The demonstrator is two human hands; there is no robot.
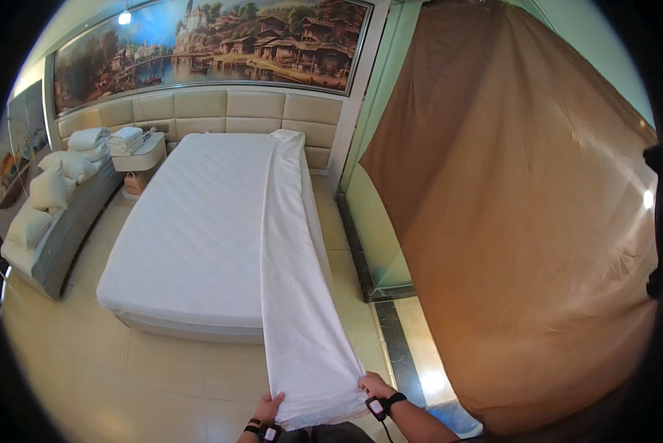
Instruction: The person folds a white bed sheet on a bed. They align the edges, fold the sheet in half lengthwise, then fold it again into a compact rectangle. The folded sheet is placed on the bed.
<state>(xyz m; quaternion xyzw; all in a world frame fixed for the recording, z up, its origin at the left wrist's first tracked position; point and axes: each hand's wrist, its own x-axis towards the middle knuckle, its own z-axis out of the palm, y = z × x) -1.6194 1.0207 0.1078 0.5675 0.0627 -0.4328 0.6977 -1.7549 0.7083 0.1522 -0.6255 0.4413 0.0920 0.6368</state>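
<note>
A long white bed sheet (pixel 304 310) lies folded lengthwise along the right side of a bed and stretches past its foot towards me. My left hand (pixel 268 407) grips the sheet's near left corner, thumb on top. The near right corner is held in my right hand (pixel 374 384). Both wrists wear straps with small devices. The white mattress (pixel 193 232) shows bare to the left of the sheet, on a low bed base (pixel 198 332). At the head end, the sheet's far end (pixel 287 135) is bunched near the padded headboard (pixel 254 105).
On the left stands a grey sofa (pixel 82 238) with white pillows (pixel 48 188). A bedside table (pixel 140 159) holds folded white linen (pixel 125 140). A brown curtain (pixel 520 221) hangs at the right before a glass partition (pixel 376 238) with a dark sill.
</note>
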